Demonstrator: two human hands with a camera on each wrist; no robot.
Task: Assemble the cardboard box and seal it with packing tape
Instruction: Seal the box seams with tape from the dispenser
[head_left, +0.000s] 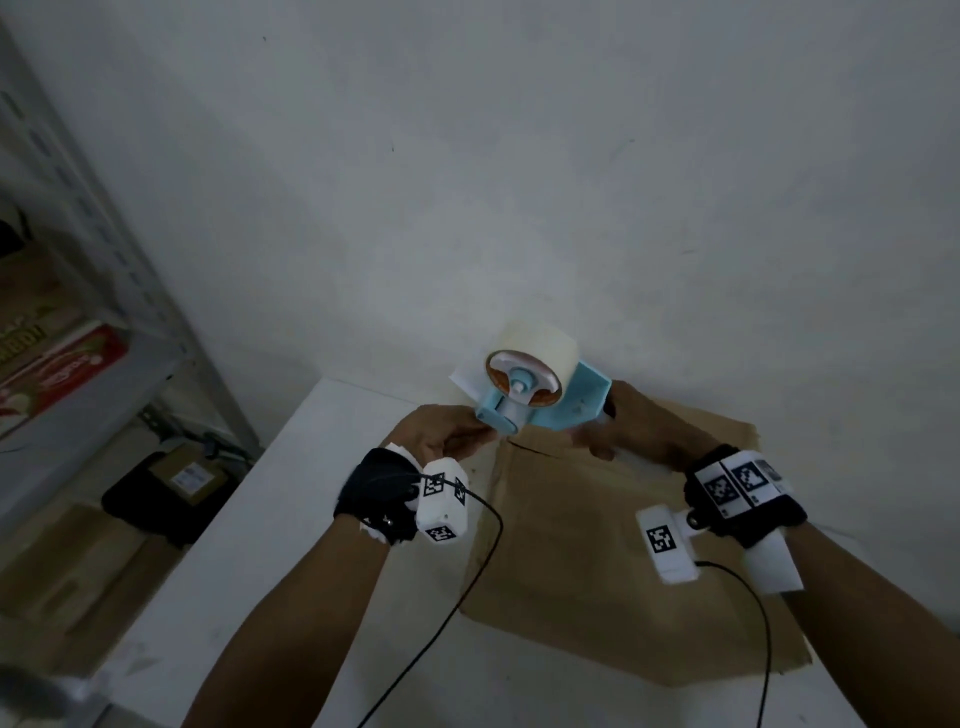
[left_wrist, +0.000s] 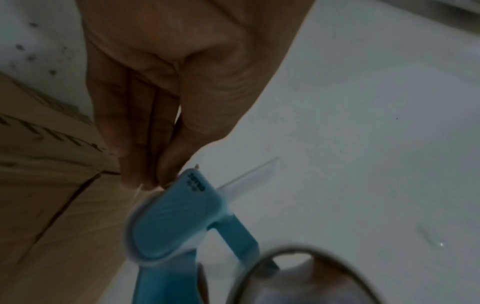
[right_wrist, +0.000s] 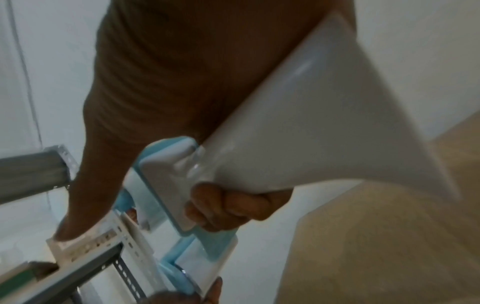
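Your right hand (head_left: 631, 423) is wrapped around the white handle of the blue tape dispenser (head_left: 540, 400), fingers curled tight under it, and you hold it up in the air above the far edge of the cardboard box (head_left: 587, 551). The roll of packing tape (head_left: 535, 351) sits on top of the dispenser, pale and full, turned toward the wall (head_left: 519, 156).

Your left hand (head_left: 441, 434) meets the dispenser's front end. In the left wrist view your fingers (left_wrist: 135, 127) and thumb press together right at the blue tip, pinching what looks like the loose tape end, though the strip itself is too faint to make out clearly.

The box lies flat on the white table (head_left: 234, 571), not yet folded up, directly under both your forearms, with a slit between its flaps showing just below the dispenser. Black cables (head_left: 467, 587) trail from both wrist cameras across the cardboard.

Off to your left stands a metal shelf (head_left: 104, 291) with packages on it, and a dark bag (head_left: 156, 499) sits on the floor beneath.
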